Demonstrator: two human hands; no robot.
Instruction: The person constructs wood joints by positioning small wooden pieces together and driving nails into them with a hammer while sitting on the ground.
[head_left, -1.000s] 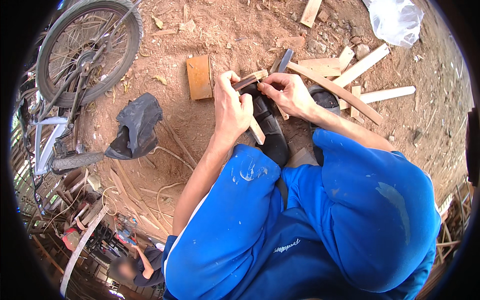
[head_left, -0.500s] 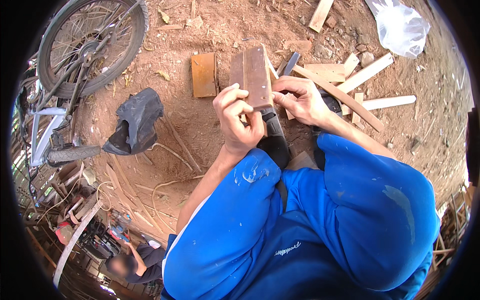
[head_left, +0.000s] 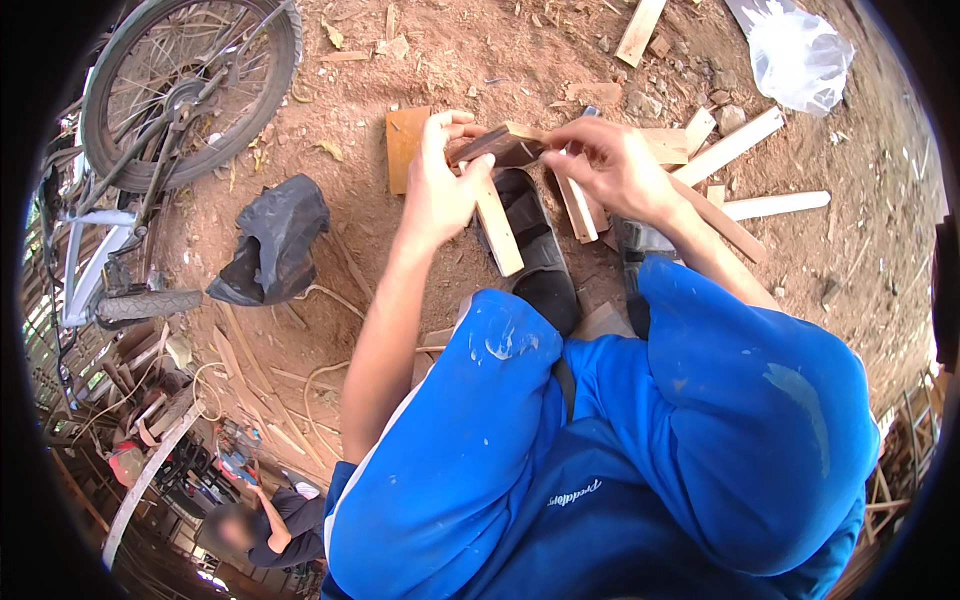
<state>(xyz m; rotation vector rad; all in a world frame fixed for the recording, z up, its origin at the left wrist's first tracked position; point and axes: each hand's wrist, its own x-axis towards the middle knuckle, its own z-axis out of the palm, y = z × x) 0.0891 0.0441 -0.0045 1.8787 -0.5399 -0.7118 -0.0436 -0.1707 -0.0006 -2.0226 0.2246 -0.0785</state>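
Observation:
My left hand (head_left: 442,185) grips a small wooden piece made of joined boards, fingers behind and thumb in front. It has a dark brown board (head_left: 512,148) across the far side and two pale strips reaching back toward me, a left strip (head_left: 499,232) and a right strip (head_left: 577,208). At the right end of the brown board is my right hand (head_left: 625,178), thumb and forefinger drawn close together. Whatever lies between those fingertips is too small or blurred to make out. A sandalled foot (head_left: 530,220) shows between the strips.
An orange-brown block (head_left: 403,150) lies beyond my left hand. To the right are scattered wood offcuts (head_left: 735,150), a long wooden handle (head_left: 722,222) and a clear plastic bag (head_left: 800,62). Leftward lie a black bag (head_left: 280,235) and a bicycle wheel (head_left: 185,95); a person (head_left: 280,530) sits at lower left.
The wooden piece has been tipped away from me, so its pale strips now show instead of its broad brown face. My left hand moved up and left; the right shifted slightly up.

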